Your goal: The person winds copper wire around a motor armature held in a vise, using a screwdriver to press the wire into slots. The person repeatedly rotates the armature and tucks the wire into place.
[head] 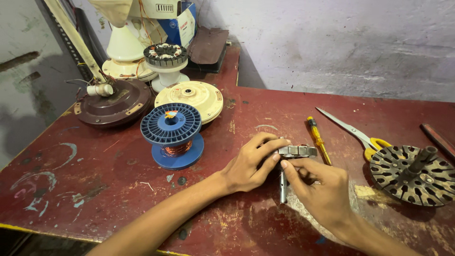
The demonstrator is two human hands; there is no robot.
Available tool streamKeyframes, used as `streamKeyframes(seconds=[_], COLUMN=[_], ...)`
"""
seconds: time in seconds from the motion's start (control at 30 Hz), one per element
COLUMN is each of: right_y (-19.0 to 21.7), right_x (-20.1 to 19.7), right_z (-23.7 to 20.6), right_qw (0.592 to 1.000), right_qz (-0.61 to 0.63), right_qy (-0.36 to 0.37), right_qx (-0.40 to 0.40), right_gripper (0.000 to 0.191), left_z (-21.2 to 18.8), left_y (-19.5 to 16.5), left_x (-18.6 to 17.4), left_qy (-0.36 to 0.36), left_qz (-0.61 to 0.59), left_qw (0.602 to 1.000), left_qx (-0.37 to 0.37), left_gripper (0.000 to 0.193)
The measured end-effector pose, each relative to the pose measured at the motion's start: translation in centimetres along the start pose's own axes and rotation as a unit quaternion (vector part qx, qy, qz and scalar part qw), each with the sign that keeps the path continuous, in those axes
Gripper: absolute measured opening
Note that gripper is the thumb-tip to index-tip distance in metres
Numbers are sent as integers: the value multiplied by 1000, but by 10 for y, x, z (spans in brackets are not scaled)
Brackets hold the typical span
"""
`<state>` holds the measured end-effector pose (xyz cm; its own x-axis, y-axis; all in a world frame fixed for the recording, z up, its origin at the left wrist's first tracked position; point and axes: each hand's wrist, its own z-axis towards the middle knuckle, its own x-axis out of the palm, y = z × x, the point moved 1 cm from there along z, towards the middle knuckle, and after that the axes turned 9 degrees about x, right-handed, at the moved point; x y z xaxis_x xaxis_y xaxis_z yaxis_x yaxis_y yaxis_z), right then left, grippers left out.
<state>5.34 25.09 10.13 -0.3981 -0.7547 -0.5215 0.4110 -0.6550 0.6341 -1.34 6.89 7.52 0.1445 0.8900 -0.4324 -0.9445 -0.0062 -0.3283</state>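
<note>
Both hands met over a small grey metal motor core (297, 151) near the middle of a worn red surface (95, 189), the left hand (249, 163) curled around its near side and the right hand (320, 187) pinching it from below, fingers closed on the part; a steel shaft (283, 187) hung down from the core between the two hands. A yellow-handled screwdriver (318, 139) lay just beside the core on the right, and scissors with yellow grips (355, 132) sat farther out, close to a dark slotted rotor disc (417, 175) near the surface's right edge. To the left of the hands, a blue spool of copper wire (173, 135) stood well apart, with a cream fan cover (192, 98) and a brown fan housing (113, 102) behind it toward the back-left corner. Bare tabletop stretched open at the front left, running to the yellow-trimmed near edge, while the wall closed off the far side.
</note>
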Motion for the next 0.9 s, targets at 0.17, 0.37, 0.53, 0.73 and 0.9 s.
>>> streamKeyframes(seconds=[0.17, 0.37, 0.53, 0.73, 0.9], right_y=[-11, -19, -13, -8, -8], right_x=[6, 11, 10, 9, 7], right_z=[-2, 0, -3, -3, -3], right_qw=[999, 998, 992, 983, 980], right_qz=[-7, -17, -49, 8, -40], right_qy=[29, 58, 112, 183, 194], right_qx=[-31, -34, -40, -25, -27], right_gripper=[10, 11, 20, 24, 24], left_z=[-1, -1, -1, -1, 1], left_y=[1, 0, -2, -4, -4], left_x=[-4, -5, -5, -5, -2], left_qy=[6, 9, 10, 4, 2], left_qz=[-11, -7, 6, 15, 23], left_qw=[1000, 1000, 1000, 1000, 1000], left_qx=[16, 19, 17, 17, 0], left_gripper=[35, 38, 37, 34, 32])
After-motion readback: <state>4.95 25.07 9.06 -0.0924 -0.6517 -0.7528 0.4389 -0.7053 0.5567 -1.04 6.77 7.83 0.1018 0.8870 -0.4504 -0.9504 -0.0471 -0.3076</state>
